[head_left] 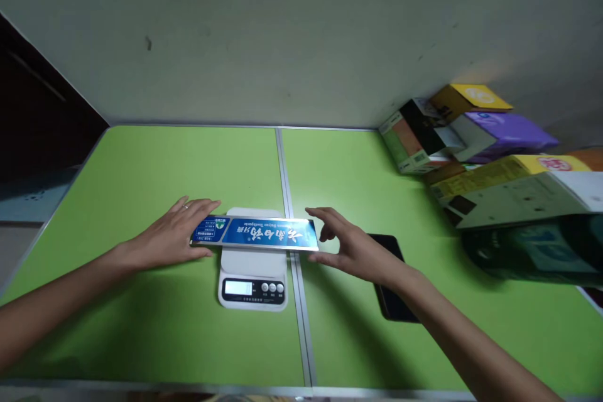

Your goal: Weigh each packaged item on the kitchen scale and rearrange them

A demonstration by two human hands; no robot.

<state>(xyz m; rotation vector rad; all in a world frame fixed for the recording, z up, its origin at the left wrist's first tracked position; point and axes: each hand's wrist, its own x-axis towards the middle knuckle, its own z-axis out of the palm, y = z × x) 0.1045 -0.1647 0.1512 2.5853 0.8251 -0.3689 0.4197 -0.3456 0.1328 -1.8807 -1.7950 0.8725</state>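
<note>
Currently the left hand (174, 235) grasps one end of the toothpaste box (268, 233) over the scale (254, 262), lower centre of the frame; the right hand (351, 248) is released near the other end. An uneven left-hand release could tip the overhanging box

Dim scene, soft shadows, right-edge blur
</note>
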